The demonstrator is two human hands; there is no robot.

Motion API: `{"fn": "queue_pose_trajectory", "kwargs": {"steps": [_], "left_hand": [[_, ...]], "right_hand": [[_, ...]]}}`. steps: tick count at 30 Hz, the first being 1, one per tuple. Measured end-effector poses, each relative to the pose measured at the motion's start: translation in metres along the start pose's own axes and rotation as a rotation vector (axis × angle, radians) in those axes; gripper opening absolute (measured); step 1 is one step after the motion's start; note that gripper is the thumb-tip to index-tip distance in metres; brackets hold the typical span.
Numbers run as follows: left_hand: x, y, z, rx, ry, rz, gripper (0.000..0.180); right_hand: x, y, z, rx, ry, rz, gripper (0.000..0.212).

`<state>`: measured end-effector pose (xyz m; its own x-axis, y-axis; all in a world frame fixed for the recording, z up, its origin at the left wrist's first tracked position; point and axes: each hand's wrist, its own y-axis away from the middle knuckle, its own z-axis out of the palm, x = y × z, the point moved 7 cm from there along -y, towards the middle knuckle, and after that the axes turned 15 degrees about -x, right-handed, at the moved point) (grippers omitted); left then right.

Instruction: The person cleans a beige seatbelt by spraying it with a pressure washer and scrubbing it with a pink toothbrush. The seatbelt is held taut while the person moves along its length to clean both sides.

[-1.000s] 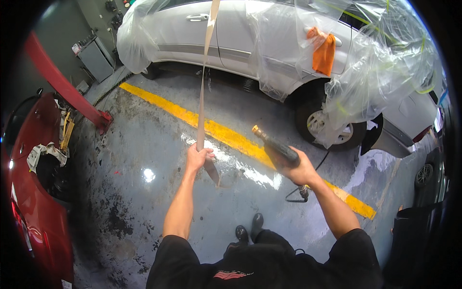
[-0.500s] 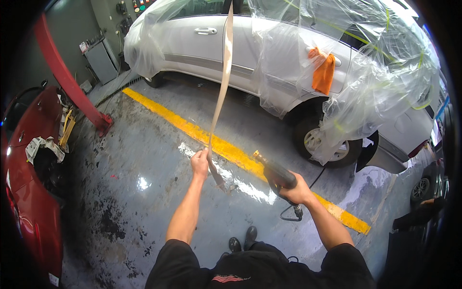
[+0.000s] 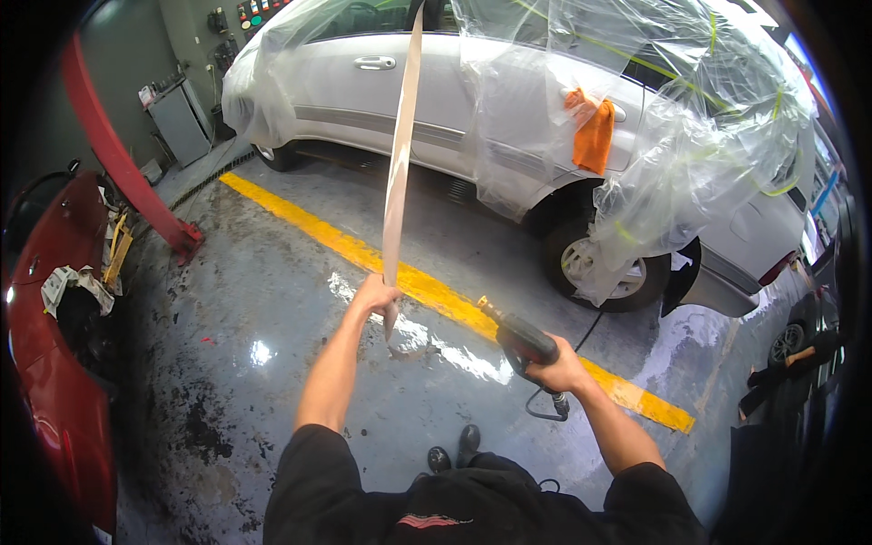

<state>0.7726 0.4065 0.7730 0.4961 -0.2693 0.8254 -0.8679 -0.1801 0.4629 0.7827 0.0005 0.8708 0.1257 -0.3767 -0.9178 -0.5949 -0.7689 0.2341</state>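
Observation:
My left hand (image 3: pixel 374 294) is closed around the lower part of a long, thin, beige strip (image 3: pixel 404 136). The strip stands nearly upright and rises past the car door to a dark upper end at the top of the picture. A short tail of it hangs below my fist. My right hand (image 3: pixel 560 365) grips a black pistol-shaped tool (image 3: pixel 525 338) with a brass-coloured tip, which points up and left toward the strip but stays apart from it. A dark hose or cord (image 3: pixel 545 416) loops under its handle. My fingers hide part of the grip.
Ahead stands a silver car (image 3: pixel 345 91), partly draped in clear plastic (image 3: pixel 672 191), with an orange cloth (image 3: pixel 594 136) hanging on its side. A yellow line (image 3: pixel 318 222) crosses the wet grey floor. Left are a red post (image 3: pixel 118 154) and red car (image 3: pixel 54 363); another person's arm (image 3: pixel 804 354) shows right.
My left hand has moved slightly left with the strip, which has turned to show a broader face. My right hand and the tool keep nearly the same place. The view has shifted a little.

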Motion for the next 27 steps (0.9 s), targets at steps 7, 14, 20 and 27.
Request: {"fn": "queue_pose_trajectory", "kwargs": {"steps": [7, 14, 20, 27], "left_hand": [[-0.035, 0.012, -0.037, 0.052, 0.362, 0.105, 0.026], [-0.023, 0.057, -0.085, -0.086, 0.726, 0.236, 0.036], [0.001, 0.096, -0.122, -0.043, 0.806, 0.375, 0.036], [-0.009, 0.109, -0.146, 0.296, 0.619, 0.525, 0.017]], "right_hand": [[-0.011, 0.020, -0.006, 0.086, 0.010, -0.025, 0.039], [0.007, 0.016, -0.010, -0.007, 0.079, 0.022, 0.042], [0.008, 0.005, -0.010, 0.054, 0.016, -0.101, 0.036], [0.011, -0.008, -0.013, -0.026, 0.046, -0.038, 0.042]]}}
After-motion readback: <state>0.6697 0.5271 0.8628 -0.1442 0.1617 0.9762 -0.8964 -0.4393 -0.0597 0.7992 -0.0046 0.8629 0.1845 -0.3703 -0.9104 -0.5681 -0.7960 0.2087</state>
